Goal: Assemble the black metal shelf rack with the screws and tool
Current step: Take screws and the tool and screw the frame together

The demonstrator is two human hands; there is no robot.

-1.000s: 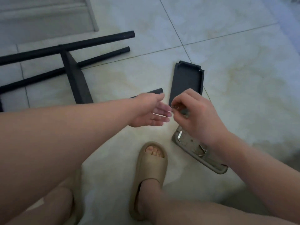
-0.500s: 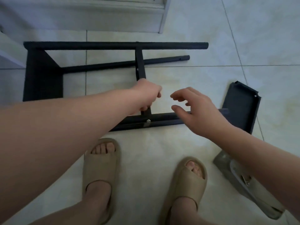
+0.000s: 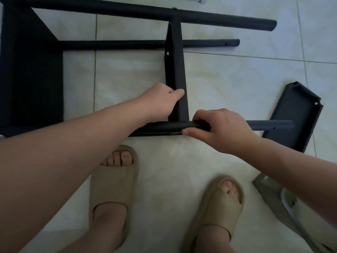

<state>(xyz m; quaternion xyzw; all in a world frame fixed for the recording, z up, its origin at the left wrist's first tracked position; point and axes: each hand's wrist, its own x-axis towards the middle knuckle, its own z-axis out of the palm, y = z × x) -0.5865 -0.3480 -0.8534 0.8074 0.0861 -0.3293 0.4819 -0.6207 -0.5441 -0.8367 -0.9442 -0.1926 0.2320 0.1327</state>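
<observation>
Rack (image 3: 32,70) lying on its side on the floor. Left hand (image 3: 162,101) grips the middle shelf (image 3: 179,70), fingers apparently curled behind it. Right hand (image 3: 222,130) wraps curled fingers round the near tube (image 3: 160,127). A loose panel (image 3: 295,117) lies to the right.

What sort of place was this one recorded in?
Probably a room in a home, though I can't be sure: pale glossy floor tiles with grout lines, the person's beige slide sandals, and a half-built black rack frame resting on the tiles.
</observation>
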